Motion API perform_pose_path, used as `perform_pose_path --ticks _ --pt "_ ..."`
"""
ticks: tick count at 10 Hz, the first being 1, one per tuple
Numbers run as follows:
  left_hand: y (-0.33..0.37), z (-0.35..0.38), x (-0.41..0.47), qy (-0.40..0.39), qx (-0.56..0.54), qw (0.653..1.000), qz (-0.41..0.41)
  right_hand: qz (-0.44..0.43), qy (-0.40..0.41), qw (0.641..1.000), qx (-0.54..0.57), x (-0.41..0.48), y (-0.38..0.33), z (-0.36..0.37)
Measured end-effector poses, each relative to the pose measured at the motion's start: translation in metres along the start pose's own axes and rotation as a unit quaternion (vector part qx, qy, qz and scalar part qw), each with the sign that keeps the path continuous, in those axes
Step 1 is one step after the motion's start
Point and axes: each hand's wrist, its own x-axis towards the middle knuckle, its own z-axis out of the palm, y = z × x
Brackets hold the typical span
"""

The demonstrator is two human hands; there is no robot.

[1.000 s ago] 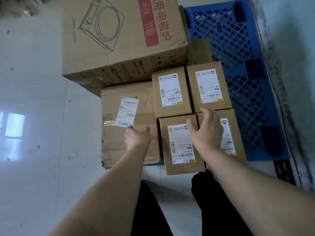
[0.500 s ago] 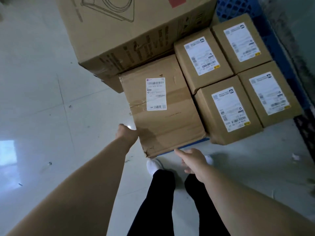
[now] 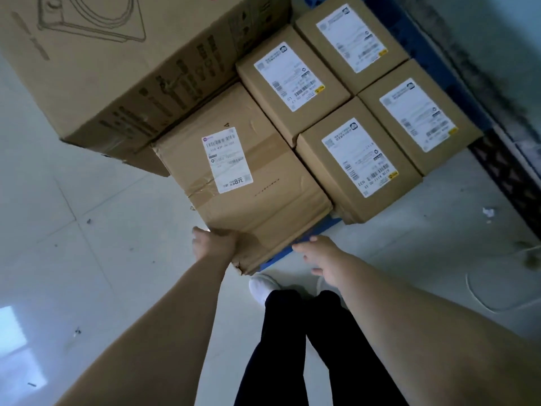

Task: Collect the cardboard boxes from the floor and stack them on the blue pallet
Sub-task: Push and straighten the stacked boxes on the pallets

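A taped cardboard box (image 3: 251,171) with a white label lies at the near left of the stack and overhangs the blue pallet (image 3: 307,240). My left hand (image 3: 215,244) presses against its near-left corner; the fingers are mostly hidden behind the back of the hand. My right hand (image 3: 319,256) hangs relaxed and holds nothing, just in front of the pallet's near edge. Several small labelled boxes (image 3: 357,159) sit side by side to the right of the taped box. A large printed box (image 3: 131,68) lies behind it on the left.
Pale tiled floor (image 3: 87,259) stretches to the left and in front of the pallet. My legs and white shoes (image 3: 263,287) stand close to the pallet edge. A dark wall base (image 3: 503,159) runs along the right, with small scraps (image 3: 487,212) on the floor.
Both hands came off the tops of the boxes and dropped to the near edge of the stack. My left hand slid from the taped box's left side to its near corner. The view drew closer.
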Motion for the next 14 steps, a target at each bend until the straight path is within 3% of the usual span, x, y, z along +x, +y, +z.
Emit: perform_pose_path --ticks 1,2,3,5,6,7,8,9,10,14 --pt "0.018 0.002 -0.016 0.093 0.062 0.991 0.076 0.024 0.045 0.997 0.058 0.003 0.009 -0.026" --pt "0.038 0.014 -0.044 0.102 0.121 0.971 0.18 0.015 0.105 0.984 0.143 0.007 0.011 -0.063" --pt "0.064 0.042 -0.075 0.084 0.143 0.92 0.355 -0.003 0.128 0.971 0.204 0.008 0.001 -0.104" --pt "0.118 0.105 -0.137 0.005 0.308 0.749 0.586 -0.054 0.132 0.932 0.334 0.011 -0.032 -0.208" --pt "0.137 0.143 -0.153 -0.015 0.448 0.686 0.573 -0.05 0.091 0.917 0.385 0.01 -0.052 -0.256" --pt "0.143 0.169 -0.16 -0.006 0.514 0.684 0.518 -0.021 0.033 0.917 0.396 0.015 -0.064 -0.284" --pt "0.152 0.187 -0.166 0.01 0.497 0.714 0.493 0.001 -0.017 0.915 0.402 0.025 -0.071 -0.291" --pt "0.161 0.193 -0.168 0.02 0.509 0.696 0.506 0.008 -0.055 0.903 0.425 0.036 -0.073 -0.294" --pt "0.167 0.198 -0.164 0.024 0.525 0.67 0.524 0.006 -0.073 0.898 0.435 0.047 -0.074 -0.298" --pt "0.173 0.199 -0.148 0.057 0.538 0.676 0.499 0.001 -0.103 0.903 0.416 0.072 -0.095 -0.287"
